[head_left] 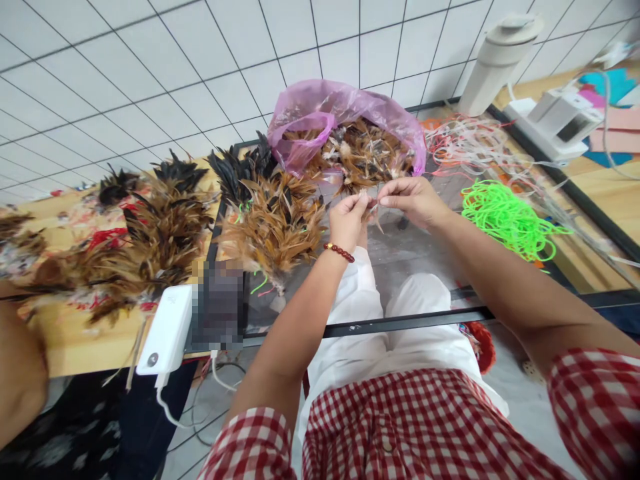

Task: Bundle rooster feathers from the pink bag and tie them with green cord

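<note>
My left hand (349, 217), with a red bead bracelet (339, 251) on its wrist, pinches a small pale feather (375, 217) over the glass tabletop. My right hand (413, 200) meets it from the right, thumb and forefinger pressed together at the feather's upper end. What lies between the right fingertips is too small to make out. Just beyond both hands, an open pink plastic bag (295, 150) holds loose brown feathers (373, 153). A heap of brown feathers (280, 220) lies left of my left hand, with black feathers (243, 170) behind it.
Bright green cord (507, 220) and whitish strips (473, 147) lie to the right. A white bottle (495, 67) and a power strip (543, 127) stand behind them. At left are a white power bank (167, 327), more feathers (170, 233) and another person's arm (20, 367).
</note>
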Demonstrator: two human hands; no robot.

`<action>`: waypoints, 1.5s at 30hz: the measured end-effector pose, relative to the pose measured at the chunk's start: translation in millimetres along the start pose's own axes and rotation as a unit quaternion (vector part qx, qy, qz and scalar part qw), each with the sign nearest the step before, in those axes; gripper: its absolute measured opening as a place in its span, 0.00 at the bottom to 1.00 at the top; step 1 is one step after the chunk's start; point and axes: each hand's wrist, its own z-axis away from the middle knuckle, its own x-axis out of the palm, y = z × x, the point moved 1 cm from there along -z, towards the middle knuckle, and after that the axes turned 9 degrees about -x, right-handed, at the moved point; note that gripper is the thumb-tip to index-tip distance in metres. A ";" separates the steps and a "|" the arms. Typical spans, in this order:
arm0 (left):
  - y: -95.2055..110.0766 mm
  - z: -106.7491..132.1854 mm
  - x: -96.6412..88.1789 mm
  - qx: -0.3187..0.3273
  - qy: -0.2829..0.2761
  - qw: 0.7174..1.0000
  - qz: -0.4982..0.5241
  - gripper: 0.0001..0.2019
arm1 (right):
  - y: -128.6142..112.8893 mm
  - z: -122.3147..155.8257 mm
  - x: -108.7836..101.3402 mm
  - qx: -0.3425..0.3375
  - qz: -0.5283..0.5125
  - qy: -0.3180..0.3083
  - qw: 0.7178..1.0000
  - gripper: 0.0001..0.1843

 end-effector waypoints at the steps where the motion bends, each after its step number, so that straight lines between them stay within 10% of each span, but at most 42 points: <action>1: 0.3 0.7 0.6 -0.015 -0.010 1.000 -0.001 0.06 | -0.5 0.5 1.3 -0.005 0.009 -0.017 1.000 0.19; 17: 7.8 9.0 2.6 -0.057 -0.039 0.997 -0.019 0.09 | 2.0 -1.2 3.9 -0.069 0.087 0.055 0.992 0.17; 39: 1.4 7.8 -0.7 -0.015 -0.116 0.992 -0.046 0.11 | 0.9 -2.7 4.1 -0.119 0.159 -0.002 0.980 0.22; 45: 3.4 -0.8 -6.8 -0.012 -0.014 0.999 0.036 0.11 | -2.4 -12.2 -32.8 -0.202 0.424 -0.019 0.882 0.11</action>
